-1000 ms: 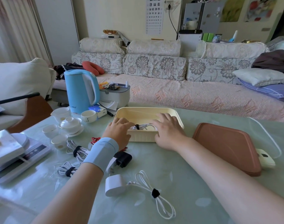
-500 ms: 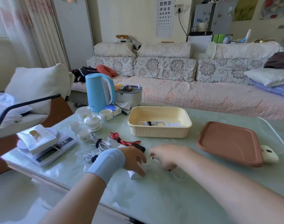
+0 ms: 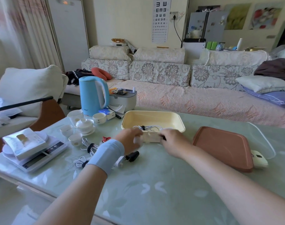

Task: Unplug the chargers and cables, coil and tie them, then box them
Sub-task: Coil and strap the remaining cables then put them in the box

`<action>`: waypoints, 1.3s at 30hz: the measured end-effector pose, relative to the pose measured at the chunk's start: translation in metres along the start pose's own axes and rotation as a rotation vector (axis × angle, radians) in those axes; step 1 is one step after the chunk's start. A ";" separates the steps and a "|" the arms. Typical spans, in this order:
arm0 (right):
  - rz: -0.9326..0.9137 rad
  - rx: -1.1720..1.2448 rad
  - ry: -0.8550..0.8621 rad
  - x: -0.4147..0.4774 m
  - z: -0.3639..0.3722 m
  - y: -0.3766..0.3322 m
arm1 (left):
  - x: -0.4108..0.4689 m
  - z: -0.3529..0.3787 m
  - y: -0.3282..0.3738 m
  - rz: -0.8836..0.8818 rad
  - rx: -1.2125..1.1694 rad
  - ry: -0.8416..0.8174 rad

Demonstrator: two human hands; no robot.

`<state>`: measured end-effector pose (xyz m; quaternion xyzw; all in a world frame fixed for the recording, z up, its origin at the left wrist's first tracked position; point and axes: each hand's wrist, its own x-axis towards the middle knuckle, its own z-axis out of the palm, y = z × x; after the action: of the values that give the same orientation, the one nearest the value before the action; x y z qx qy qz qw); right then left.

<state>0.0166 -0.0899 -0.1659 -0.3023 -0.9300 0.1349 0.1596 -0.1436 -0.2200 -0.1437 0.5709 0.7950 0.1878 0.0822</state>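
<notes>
A cream plastic box (image 3: 152,116) stands mid-table with a tied white cable coil (image 3: 149,127) inside. At its near wall, my left hand (image 3: 130,141) is closed on a white charger block (image 3: 136,141). My right hand (image 3: 174,143) pinches that charger's cable by its black tie (image 3: 163,138); the cable itself is blurred. The brown lid (image 3: 223,146) lies to the right of the box. Behind my left wrist are a black adapter (image 3: 133,156), a white plug (image 3: 119,163), a red cable (image 3: 106,139) and two tied white coils (image 3: 89,146) (image 3: 80,163).
A blue kettle (image 3: 93,95), a tea set (image 3: 85,125) and a grey box (image 3: 124,99) crowd the back left. A kitchen scale (image 3: 41,155) with a packet on it sits at the left edge. A white mouse (image 3: 258,158) lies beside the lid.
Both hands left the box, came down on the white charger and its coil near the table front, and now hold them up at the box's near wall. The camera view shifted left.
</notes>
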 end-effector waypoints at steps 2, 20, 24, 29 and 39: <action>-0.017 0.038 0.181 0.013 -0.011 0.004 | 0.016 -0.013 0.000 0.053 -0.001 0.151; 0.228 -0.063 -0.036 0.145 0.035 0.070 | 0.172 0.048 -0.055 -0.020 0.007 0.172; 0.319 0.020 -0.170 0.150 0.039 0.073 | 0.172 0.050 -0.056 -0.065 0.072 0.117; 0.302 0.059 -0.285 0.132 0.037 0.062 | 0.157 0.042 -0.051 -0.141 0.127 0.094; -0.019 -0.069 0.240 0.082 0.024 0.001 | 0.074 0.011 -0.072 -0.026 0.122 0.294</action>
<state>-0.0547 -0.0435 -0.1703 -0.3128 -0.9112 0.0644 0.2604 -0.2275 -0.1684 -0.1760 0.5308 0.8157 0.2198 -0.0674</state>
